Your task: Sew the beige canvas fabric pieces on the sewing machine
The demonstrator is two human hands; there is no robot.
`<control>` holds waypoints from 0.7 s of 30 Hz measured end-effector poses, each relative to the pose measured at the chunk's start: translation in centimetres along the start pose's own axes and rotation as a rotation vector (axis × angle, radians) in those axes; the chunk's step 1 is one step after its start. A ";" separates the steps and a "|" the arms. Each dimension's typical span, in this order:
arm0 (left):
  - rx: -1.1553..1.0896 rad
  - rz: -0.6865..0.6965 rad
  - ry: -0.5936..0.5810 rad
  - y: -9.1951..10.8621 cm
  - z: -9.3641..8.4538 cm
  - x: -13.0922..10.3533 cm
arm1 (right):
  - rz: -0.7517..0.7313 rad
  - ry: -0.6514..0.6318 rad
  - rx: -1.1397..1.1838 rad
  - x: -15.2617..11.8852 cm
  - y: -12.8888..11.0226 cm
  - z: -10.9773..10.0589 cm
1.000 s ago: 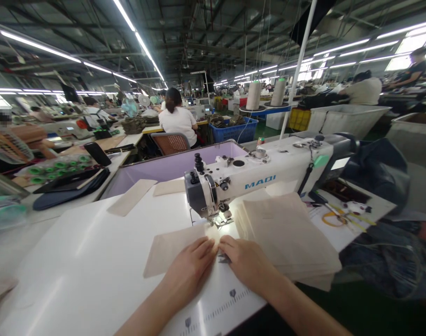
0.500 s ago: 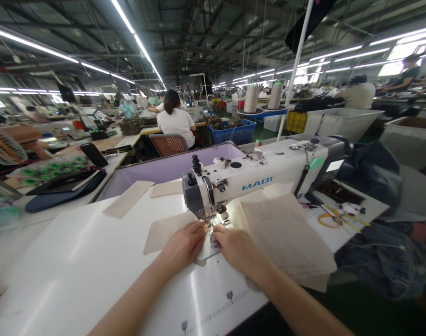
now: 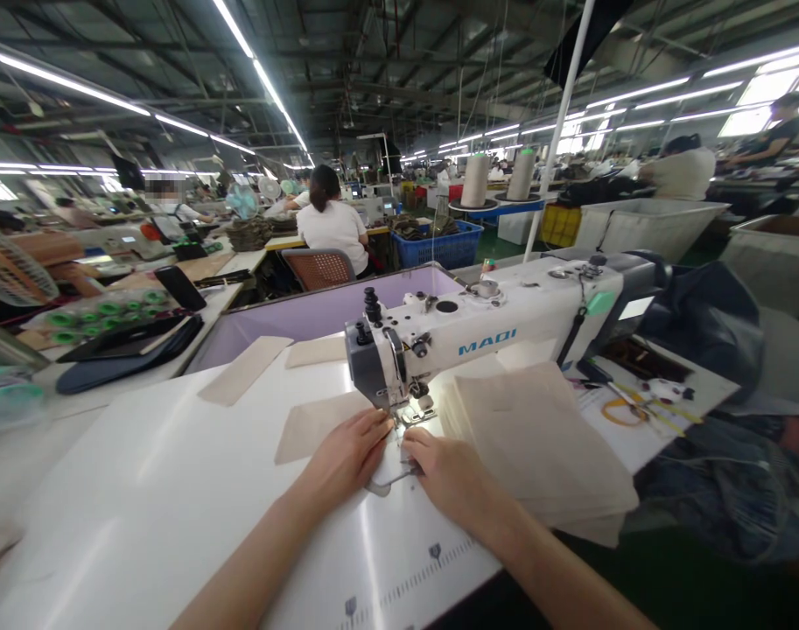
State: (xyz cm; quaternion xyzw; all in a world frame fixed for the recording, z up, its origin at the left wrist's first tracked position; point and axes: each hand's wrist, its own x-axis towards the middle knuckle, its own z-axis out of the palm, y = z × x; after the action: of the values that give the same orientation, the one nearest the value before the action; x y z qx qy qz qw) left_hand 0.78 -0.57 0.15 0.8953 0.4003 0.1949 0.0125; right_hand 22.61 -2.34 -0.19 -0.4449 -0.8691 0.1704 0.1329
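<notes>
At the white sewing machine [image 3: 497, 324], both of my hands are close under the needle area. My left hand [image 3: 356, 446] rests just left of the presser foot [image 3: 412, 416], its fingers bent and pressed together at the tips. On the near right side, my right hand [image 3: 445, 468] is pinched above the metal needle plate [image 3: 394, 468]. Whatever is between the fingertips of either hand is too small or hidden to make out. A beige fabric piece [image 3: 317, 424] lies beside my left hand, and a stack of beige fabric panels [image 3: 536, 437] lies right of my right hand.
Two more beige pieces, one a strip [image 3: 245, 372], lie at the table's far edge. Behind is a lilac bin [image 3: 307, 311]. Yellow-handled scissors [image 3: 626, 407] lie at right. Thread cones [image 3: 476, 181] stand beyond the machine. A co-worker in white [image 3: 332, 229] sits ahead.
My right hand has drawn slightly toward me, away from the presser foot. My left hand stays nearly in place beside it. The whole view has shifted a little.
</notes>
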 end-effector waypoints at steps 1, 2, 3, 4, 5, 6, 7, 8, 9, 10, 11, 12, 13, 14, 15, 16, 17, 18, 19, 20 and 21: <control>0.003 -0.003 -0.004 -0.1 0.0 0.0 | -0.001 0.006 0.001 0.0 0.1 0.1; 0.009 -0.008 -0.005 -0.1 0.1 0.0 | 0.000 0.013 0.002 0.0 0.1 0.1; 0.019 -0.015 -0.005 -0.2 0.1 0.0 | -0.002 0.018 0.002 0.1 0.2 0.2; 0.029 -0.021 -0.005 -0.2 0.2 -0.1 | -0.004 0.024 0.003 0.1 0.2 0.2; 0.038 -0.026 -0.004 -0.2 0.2 -0.1 | -0.006 0.031 0.004 0.1 0.2 0.3; 0.045 -0.032 -0.001 -0.3 0.3 -0.1 | -0.006 0.035 0.007 0.1 0.2 0.3; 0.052 -0.037 0.004 -0.3 0.4 -0.2 | -0.005 0.037 0.010 0.1 0.2 0.3; 0.061 -0.044 0.008 -0.4 0.4 -0.3 | -0.002 0.037 0.014 0.2 0.2 0.3; 0.073 -0.050 0.009 -0.4 0.5 -0.3 | 0.002 0.036 0.018 0.2 0.2 0.3; 0.087 -0.057 0.007 -0.5 0.5 -0.4 | 0.005 0.033 0.023 0.1 0.2 0.3; 0.106 -0.068 0.005 -0.6 0.5 -0.4 | 0.005 0.030 0.028 0.1 0.1 0.2; 0.127 -0.080 0.001 -0.6 0.4 -0.4 | 0.004 0.028 0.033 0.1 0.1 0.2; 0.146 -0.095 -0.005 -0.5 0.2 -0.5 | 0.005 0.028 0.039 0.0 0.1 0.1; 0.160 -0.111 -0.017 -0.2 0.0 -0.5 | 0.007 0.029 0.046 -0.1 0.1 0.1; 0.165 -0.130 -0.032 0.1 -0.3 -0.5 | 0.011 0.033 0.054 -0.2 0.0 0.0; 0.160 -0.151 -0.051 0.7 -0.6 -0.6 | 0.014 0.039 0.065 -0.4 0.0 0.0; 0.144 -0.169 -0.074 1.3 -0.8 -0.7 | 0.016 0.047 0.079 -0.7 0.0 -0.1; 0.119 -0.182 -0.099 2.1 -1.0 -0.9 | 0.013 0.055 0.096 -1.0 0.0 -0.2; 0.090 -0.187 -0.122 3.0 -1.0 -1.1 | 0.004 0.060 0.116 -1.3 -0.1 -0.2; 0.061 -0.179 -0.144 3.8 -1.0 -1.3 | -0.007 0.061 0.135 -1.7 -0.1 -0.2; 0.038 -0.163 -0.159 4.6 -0.9 -1.6 | -0.020 0.056 0.152 -2.1 -0.1 -0.3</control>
State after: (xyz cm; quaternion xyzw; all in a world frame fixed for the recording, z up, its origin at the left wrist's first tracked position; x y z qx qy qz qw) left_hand 2.79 -4.96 1.31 0.8726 0.4730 0.1139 0.0428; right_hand 23.83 -4.01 -0.09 -0.4296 -0.8540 0.2221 0.1921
